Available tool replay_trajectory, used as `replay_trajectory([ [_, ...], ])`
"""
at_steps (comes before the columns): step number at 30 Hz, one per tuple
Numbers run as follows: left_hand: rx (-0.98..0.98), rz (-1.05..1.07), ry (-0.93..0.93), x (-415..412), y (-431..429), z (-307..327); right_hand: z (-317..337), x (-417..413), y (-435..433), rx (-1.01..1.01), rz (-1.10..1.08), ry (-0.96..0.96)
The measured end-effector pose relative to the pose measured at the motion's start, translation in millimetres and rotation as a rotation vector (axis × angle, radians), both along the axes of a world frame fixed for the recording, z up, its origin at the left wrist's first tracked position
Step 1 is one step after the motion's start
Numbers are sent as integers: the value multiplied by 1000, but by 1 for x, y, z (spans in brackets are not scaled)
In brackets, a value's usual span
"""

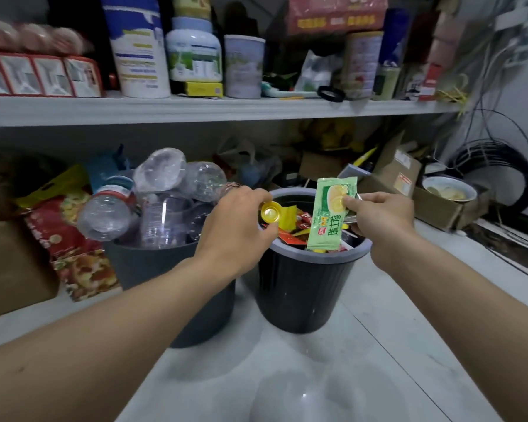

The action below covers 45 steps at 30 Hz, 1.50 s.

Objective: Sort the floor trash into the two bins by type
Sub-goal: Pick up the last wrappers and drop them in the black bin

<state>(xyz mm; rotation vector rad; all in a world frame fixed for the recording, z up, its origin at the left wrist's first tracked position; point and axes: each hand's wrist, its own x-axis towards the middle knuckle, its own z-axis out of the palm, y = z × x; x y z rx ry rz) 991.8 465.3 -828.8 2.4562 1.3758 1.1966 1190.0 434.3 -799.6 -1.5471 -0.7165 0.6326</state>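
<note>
A glossy pale tiled floor (378, 345) beneath a cluttered grey shelf (195, 109) bears two round bins. The grey plastic left bin (128, 263) brims with crumpled clear bottles (162, 190). Over the ribbed black right bin (302, 287) of wrappers, the left hand (238, 220) pinches a round yellow plastic cap (270, 212), and the right hand (378, 217) pinches a crinkled green foil wrapper (329, 217).

You are holding a green wrapper (326, 220) showing the white characters 瑞士卷 down its front; print on the shelf tins (192, 53) behind is showing too blurred to read.
</note>
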Motion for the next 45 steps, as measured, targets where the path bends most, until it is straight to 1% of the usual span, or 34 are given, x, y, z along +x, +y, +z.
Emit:
replay_trajectory([
  [14, -153, 49, 53, 58, 44, -29, -30, 33, 38, -60, -11, 16],
  [20, -228, 32, 73, 57, 51, -41, -30, 44, 44, -45, -19, 15],
  [26, -206, 39, 90, 42, 43, -38, -35, 35, 63, -54, -17, -3],
  [28, -200, 44, 109, 37, 38, -34, -38, 31, 67, -76, 14, -59],
  [30, -193, 59, 130, 31, 33, -30, -42, 29, 67, -133, 78, -157],
  [32, -189, 71, 154, 26, 28, -26, -46, 27, 61, -204, 138, -309],
  [34, -175, 73, 186, 21, 22, -22, -48, 25, 54, -227, 156, -452],
  [38, -148, 67, 257, 13, 9, -15, -46, 14, 41, -182, 212, -616],
  [43, -124, 91, 293, 3, -6, -6, -33, -7, 27, -58, 295, -714],
  [45, -76, 124, 360, -4, -13, 0, -28, -20, 19, -24, 332, -776],
])
